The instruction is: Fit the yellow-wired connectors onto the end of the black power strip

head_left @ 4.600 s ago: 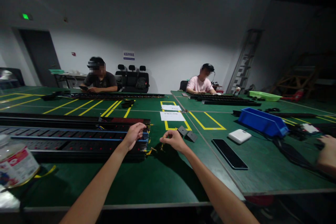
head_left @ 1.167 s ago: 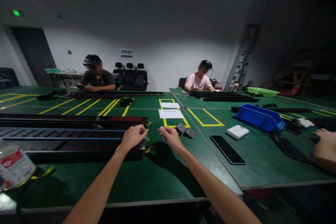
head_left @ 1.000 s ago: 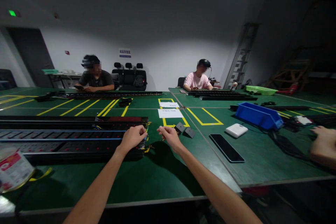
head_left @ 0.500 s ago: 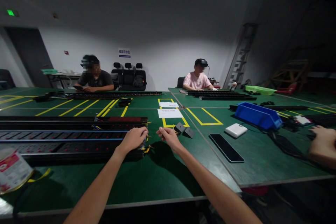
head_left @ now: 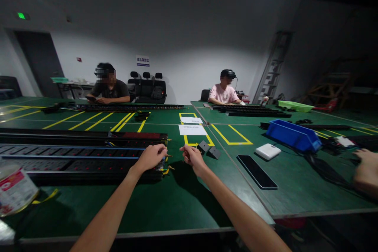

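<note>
Several long black strips (head_left: 88,164) with red dots and blue edges lie side by side on the green table, yellow-green wires at their right ends. My left hand (head_left: 151,158) rests over the right end of the strips, fingers bent and close together; what they hold, if anything, is hidden. Just right of the strip ends, my right hand (head_left: 191,156) is pinched above the table; anything between its fingertips is too small to make out. Two small black blocks (head_left: 214,152) sit right beside that hand.
Paper sheets (head_left: 192,130) lie beyond my hands. To the right are a phone (head_left: 256,171), a white box (head_left: 267,151), a blue bin (head_left: 292,135) and another person's hand (head_left: 366,171). A can (head_left: 16,191) stands left. Two people sit opposite.
The view has shifted slightly, so the scene sits a little lower and further right. My right hand's fingers have turned slightly downward; my left hand stays at the strip ends.
</note>
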`<state>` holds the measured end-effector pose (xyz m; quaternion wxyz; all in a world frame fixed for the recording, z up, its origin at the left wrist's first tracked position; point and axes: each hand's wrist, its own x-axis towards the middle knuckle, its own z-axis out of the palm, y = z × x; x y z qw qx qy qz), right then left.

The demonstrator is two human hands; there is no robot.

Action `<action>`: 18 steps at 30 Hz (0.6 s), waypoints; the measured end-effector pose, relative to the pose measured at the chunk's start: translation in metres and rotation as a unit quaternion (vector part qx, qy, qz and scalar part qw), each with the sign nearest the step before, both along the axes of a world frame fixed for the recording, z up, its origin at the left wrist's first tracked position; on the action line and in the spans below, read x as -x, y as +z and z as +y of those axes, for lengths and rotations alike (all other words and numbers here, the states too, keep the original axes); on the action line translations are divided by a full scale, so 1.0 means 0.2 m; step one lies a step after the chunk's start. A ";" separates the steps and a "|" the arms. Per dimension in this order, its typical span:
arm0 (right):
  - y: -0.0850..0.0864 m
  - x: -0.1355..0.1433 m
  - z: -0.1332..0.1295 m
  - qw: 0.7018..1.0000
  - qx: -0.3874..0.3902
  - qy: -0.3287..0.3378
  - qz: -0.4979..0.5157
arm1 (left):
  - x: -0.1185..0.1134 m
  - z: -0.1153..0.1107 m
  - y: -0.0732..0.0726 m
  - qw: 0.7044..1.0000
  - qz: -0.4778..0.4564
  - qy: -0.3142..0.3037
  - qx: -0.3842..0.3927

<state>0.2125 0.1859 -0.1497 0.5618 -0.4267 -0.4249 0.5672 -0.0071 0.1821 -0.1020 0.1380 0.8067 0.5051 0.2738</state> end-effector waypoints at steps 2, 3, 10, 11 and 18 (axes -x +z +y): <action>0.00 -0.01 0.01 0.998 0.050 -0.014 0.047 | 0.00 0.00 -0.01 1.000 0.003 0.002 0.006; 0.00 -0.02 0.02 0.995 0.069 -0.021 0.066 | 0.00 0.00 -0.01 1.000 0.003 0.002 0.008; -0.01 -0.07 0.05 0.979 0.132 -0.060 0.143 | -0.01 0.04 -0.04 0.996 -0.025 0.027 -0.076; -0.02 -0.07 0.05 0.978 0.134 -0.060 0.147 | -0.01 0.04 -0.05 0.996 -0.025 0.037 -0.081; -0.02 -0.08 0.05 0.981 0.133 -0.052 0.133 | 0.00 0.04 -0.05 0.994 0.000 0.102 -0.044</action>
